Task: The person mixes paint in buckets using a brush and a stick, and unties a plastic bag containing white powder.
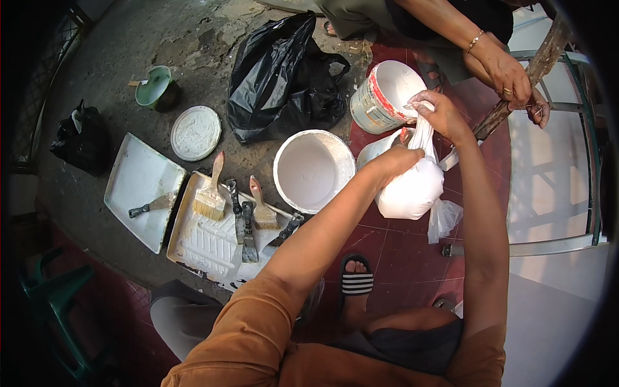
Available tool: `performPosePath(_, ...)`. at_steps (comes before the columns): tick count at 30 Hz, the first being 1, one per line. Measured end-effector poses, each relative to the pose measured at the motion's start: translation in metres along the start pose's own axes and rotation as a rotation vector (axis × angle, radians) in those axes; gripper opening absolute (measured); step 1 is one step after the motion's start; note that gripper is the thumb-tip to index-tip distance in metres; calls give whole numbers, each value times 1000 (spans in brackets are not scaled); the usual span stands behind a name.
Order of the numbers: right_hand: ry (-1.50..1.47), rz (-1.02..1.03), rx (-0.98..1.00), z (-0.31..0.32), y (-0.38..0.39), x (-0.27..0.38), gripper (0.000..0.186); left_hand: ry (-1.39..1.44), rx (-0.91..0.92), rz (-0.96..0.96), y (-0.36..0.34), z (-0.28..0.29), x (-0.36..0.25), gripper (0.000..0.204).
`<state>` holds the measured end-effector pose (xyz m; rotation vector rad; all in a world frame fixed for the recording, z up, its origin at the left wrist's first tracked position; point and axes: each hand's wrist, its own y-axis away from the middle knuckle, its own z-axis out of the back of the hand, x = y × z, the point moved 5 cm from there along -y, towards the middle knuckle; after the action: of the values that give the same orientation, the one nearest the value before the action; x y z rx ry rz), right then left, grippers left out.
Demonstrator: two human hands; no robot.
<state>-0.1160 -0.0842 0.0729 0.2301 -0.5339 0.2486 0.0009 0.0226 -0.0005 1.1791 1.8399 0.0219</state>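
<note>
A bulging white plastic bag full of white powder hangs between my hands. My left hand grips the bag's gathered neck just above the bulge. My right hand pinches the twisted top of the same bag higher up. Right below and left of the bag stands a large white bucket with white paint in it. A smaller paint-smeared bucket stands just behind my hands.
Another person crouches at the top right, their hands on a metal frame. A black plastic bag, a white lid, a green cup, two white trays with brushes and scrapers lie to the left.
</note>
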Motion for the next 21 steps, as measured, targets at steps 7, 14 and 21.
performPosePath(7,-529,17,-171,15,23,61,36,-473,-176,-170,60,16,-21,64)
performPosePath(14,-759,278,-176,3,31,208,42,-826,-426,-452,182,91,-69,55)
performPosePath(21,-704,470,-121,-99,30,342,33,-948,-583,-419,342,191,-41,37)
